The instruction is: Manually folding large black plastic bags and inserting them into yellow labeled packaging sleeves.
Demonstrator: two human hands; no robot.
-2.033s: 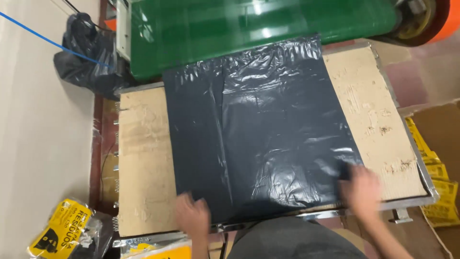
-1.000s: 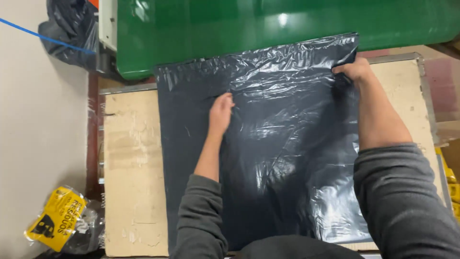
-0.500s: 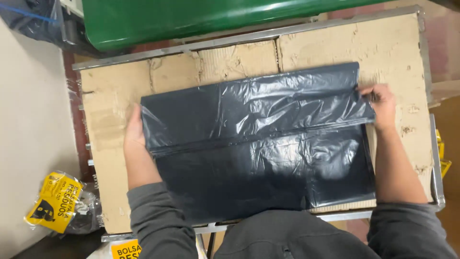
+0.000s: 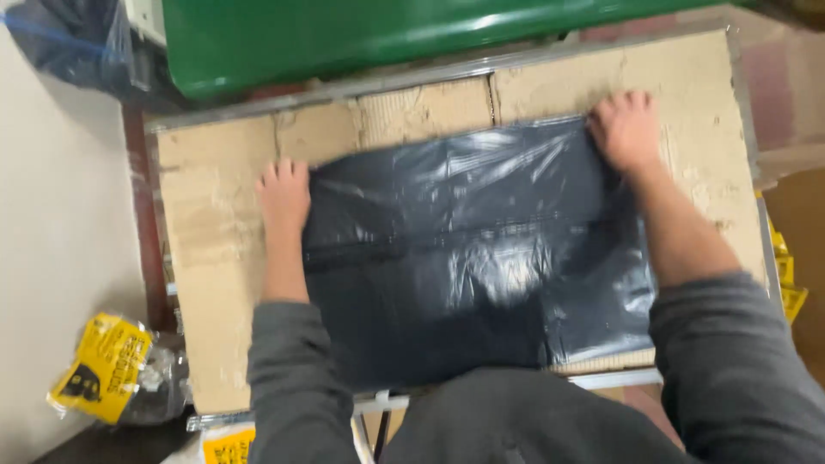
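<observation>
A folded black plastic bag lies flat in the middle of the desk, whose top is covered in worn brown cardboard. The bag is shiny and wrinkled, with a crease running left to right across its middle, and its near edge reaches the near rim of the desk.

The person's left hand rests palm down at the bag's far left corner, fingers stretched out flat and pointing away; its grip is open, pressing on the edge of the plastic and the cardboard beside it rather than holding anything. The right hand lies palm down on the bag's far right corner, fingers spread and flat too, so that grip is also open and simply pressing the plastic down. Both arms wear grey sleeves that come in from the near side.

A metal frame edges the desk on its near side. Beyond the far edge stands a large green bin, close against the desk. At the far left, on the floor, sits another dark plastic bag, bunched up. Near left, below the desk, lies a yellow packet with black print, and another yellow label shows just under the near edge. More yellow pieces stick out on the right side.
</observation>
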